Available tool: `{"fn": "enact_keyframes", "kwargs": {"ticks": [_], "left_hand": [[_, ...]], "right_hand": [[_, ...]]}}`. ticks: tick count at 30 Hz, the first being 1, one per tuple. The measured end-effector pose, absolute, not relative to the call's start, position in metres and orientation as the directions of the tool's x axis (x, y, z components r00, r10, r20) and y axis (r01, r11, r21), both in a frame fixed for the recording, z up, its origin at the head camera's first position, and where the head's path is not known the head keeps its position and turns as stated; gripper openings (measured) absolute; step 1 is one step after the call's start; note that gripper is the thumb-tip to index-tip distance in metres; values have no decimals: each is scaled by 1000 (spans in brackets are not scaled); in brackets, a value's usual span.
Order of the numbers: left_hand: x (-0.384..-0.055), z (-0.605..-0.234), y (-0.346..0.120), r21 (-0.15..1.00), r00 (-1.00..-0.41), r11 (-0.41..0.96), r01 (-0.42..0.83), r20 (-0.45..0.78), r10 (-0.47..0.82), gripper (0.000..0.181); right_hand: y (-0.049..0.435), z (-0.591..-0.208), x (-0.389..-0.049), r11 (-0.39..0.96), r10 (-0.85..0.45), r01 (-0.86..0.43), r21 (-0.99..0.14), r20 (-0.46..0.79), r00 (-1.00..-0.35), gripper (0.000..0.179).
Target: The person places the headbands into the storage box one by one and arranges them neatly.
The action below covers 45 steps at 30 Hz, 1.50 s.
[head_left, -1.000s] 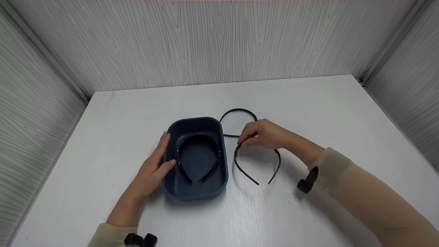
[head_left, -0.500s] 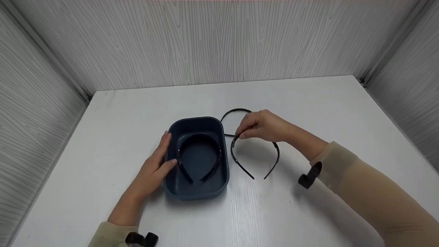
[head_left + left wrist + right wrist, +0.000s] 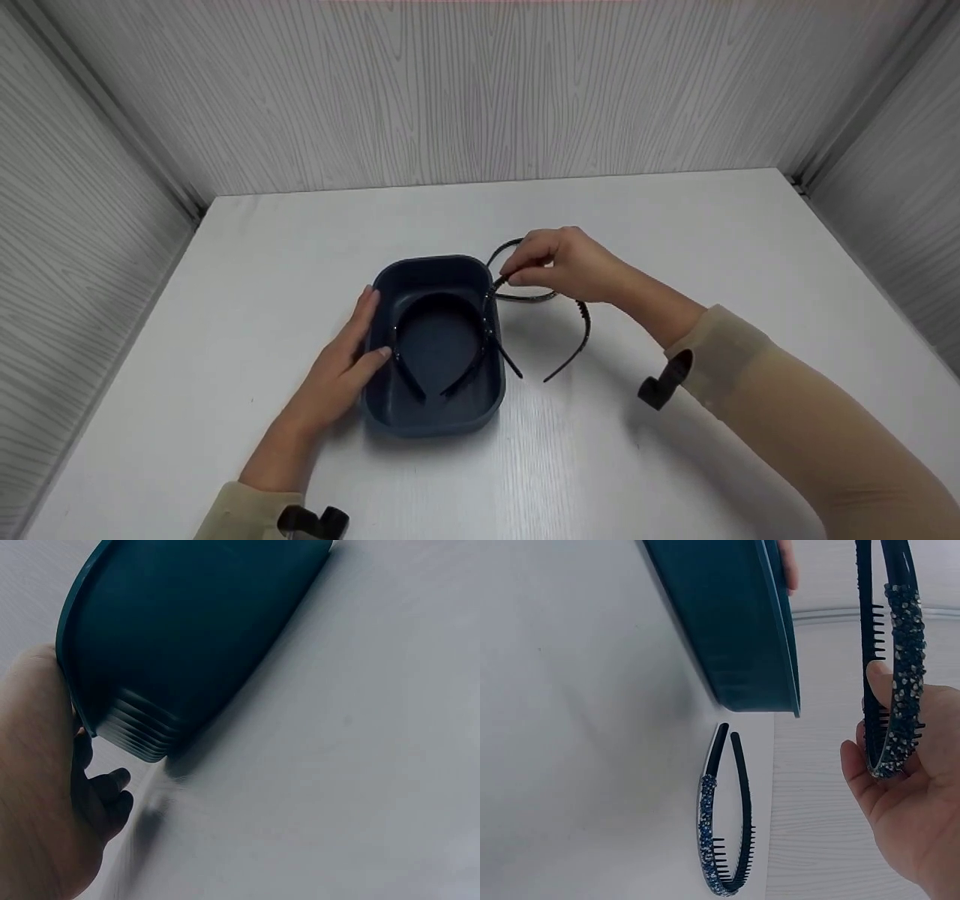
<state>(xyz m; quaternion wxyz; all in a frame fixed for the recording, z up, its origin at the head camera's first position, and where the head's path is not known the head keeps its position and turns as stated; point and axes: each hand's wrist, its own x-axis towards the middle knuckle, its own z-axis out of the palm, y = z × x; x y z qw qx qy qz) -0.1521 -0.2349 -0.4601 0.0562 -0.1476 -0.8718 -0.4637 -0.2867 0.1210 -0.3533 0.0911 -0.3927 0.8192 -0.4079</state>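
In the head view, a dark blue plastic box [image 3: 435, 430] stands on the table. My left hand [image 3: 334, 375] holds its left side, thumb over the rim and fingers along the outer wall. One dark headband [image 3: 409, 377] lies inside, its ends toward me. My right hand [image 3: 566, 264] pinches a second headband [image 3: 586, 330] by its curved top, above the table, one leg overlapping the box's right rim. The right wrist view shows sparkling stones and comb teeth on this held headband [image 3: 907, 667]. A third headband [image 3: 706, 825] rests on the table, partly hidden by my right hand in the head view.
The white table [image 3: 315, 232] meets a pale wood-grain panel [image 3: 465, 97] at the back, with similar panels at both sides. Dark straps [image 3: 666, 381] sit at both sleeve cuffs.
My right hand has moved up and left with its headband, from beside the box to over its right rim. My left hand stays on the box.
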Motion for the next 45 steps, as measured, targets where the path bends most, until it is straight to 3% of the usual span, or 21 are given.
{"fn": "enact_keyframes", "kwargs": {"ticks": [18,45], "left_hand": [[-153,-462,-235,804,-959,525,278,205,194,76],[-153,-461,-238,794,-954,530,297,220,206,75]], "right_hand": [[81,-351,-290,326,-662,-597,-733,274,-698,13],[20,-369,-284,301,-711,-692,-656,330,-621,15]]}}
